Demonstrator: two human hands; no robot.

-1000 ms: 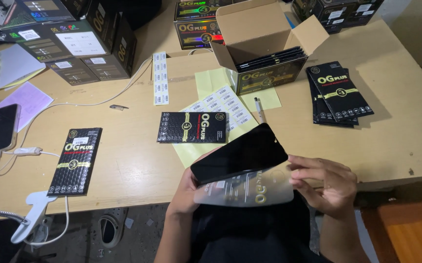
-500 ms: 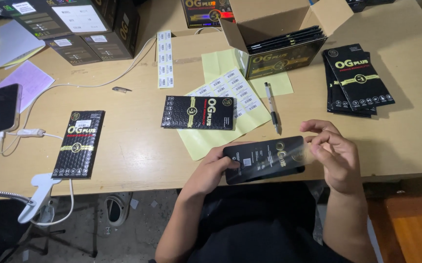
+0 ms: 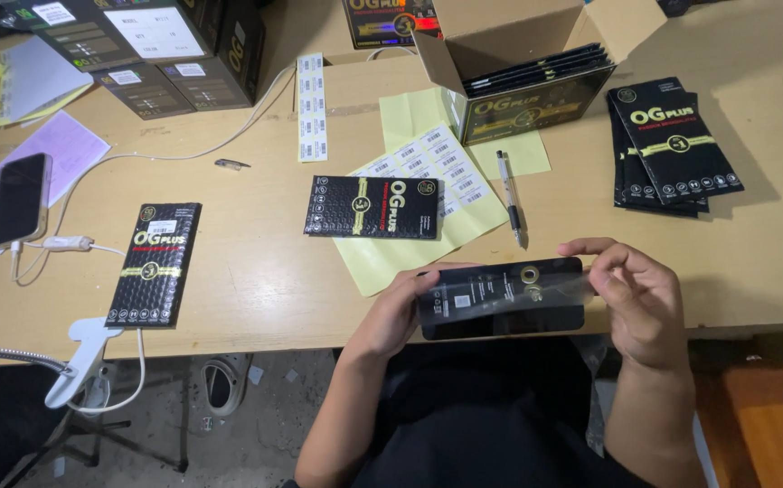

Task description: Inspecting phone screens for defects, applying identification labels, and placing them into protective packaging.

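Both my hands hold a flat black glass sheet [image 3: 503,298] in a clear sleeve, level over the table's near edge. My left hand [image 3: 398,307] grips its left end. My right hand [image 3: 637,296] pinches its right end with fingers on top. On the table just beyond lie a black flat packet [image 3: 372,207] and a black-and-white pen [image 3: 511,197]. A yellow sheet of white stickers [image 3: 428,185] lies under both.
An open cardboard box [image 3: 518,63] with black packets stands at the back. A stack of black packets [image 3: 672,145] lies at the right, another packet [image 3: 154,263] at the left. A phone [image 3: 19,198] on a cable, dark boxes [image 3: 165,50] and a sticker strip [image 3: 311,106] sit farther left.
The dark sheet went from tilted up to lying level in the sleeve. My right hand moved from below it to its right end. My view shifted down and left.
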